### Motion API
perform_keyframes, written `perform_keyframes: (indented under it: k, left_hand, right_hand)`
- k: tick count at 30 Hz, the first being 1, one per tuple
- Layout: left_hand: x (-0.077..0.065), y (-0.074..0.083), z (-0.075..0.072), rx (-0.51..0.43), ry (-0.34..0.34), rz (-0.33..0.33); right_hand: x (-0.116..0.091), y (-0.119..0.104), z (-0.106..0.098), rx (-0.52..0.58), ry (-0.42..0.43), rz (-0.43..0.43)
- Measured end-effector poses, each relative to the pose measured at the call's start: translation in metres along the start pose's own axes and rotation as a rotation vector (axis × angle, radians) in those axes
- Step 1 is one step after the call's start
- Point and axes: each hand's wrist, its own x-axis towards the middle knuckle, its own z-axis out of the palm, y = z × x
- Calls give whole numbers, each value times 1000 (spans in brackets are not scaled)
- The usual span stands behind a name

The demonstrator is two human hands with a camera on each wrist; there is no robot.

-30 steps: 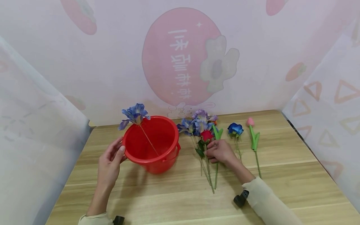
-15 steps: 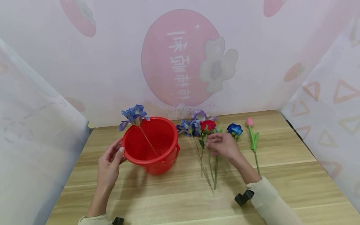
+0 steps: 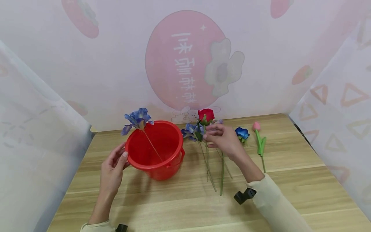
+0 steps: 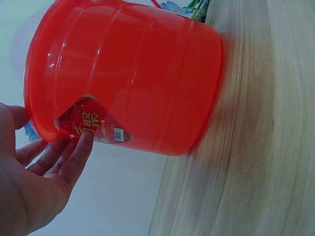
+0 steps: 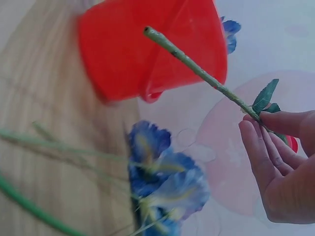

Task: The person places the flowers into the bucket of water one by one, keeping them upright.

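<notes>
My left hand (image 3: pixel 112 169) grips the rim of a red plastic bucket (image 3: pixel 163 173), thumb over the edge and fingers against the outer wall; a label (image 4: pixel 96 122) shows there in the left wrist view. One blue iris (image 3: pixel 138 119) leans in the bucket, its bloom above the rim. To the right of the bucket, my right hand (image 3: pixel 227 141) pinches a red rose (image 3: pixel 206 116) by its stem (image 5: pixel 197 70) just under the bloom. The rose is raised off the table, and the stem's cut end is free in the right wrist view.
More blue and purple irises (image 3: pixel 191 130) lie behind and below my right hand, partly hidden. Farther right are a blue rose (image 3: pixel 242 133) and a pink tulip (image 3: pixel 256 126). A printed backdrop (image 3: pixel 121 64) stands behind the wooden table (image 3: pixel 174 209).
My right hand has picked the red rose up off the other flowers and brought it up and slightly left. The left hand and bucket stay in place.
</notes>
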Motion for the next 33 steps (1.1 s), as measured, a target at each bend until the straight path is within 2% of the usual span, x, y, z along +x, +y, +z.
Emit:
perform_keyframes:
  k: [15,23,27,33]
  left_hand:
    - [0,1,0,9,-1,5]
    - [0,0,0,-22,-1,1]
    - [0,0,0,-27,0,0]
    - [0,1,1,-35,1,1]
  right_hand:
    - [25,-47,23,52,-1,-145]
    - [32,-74,39,94,15,-199]
    - [38,-82,47,122,27,-196]
    - [46,-86,59,140,33,-242]
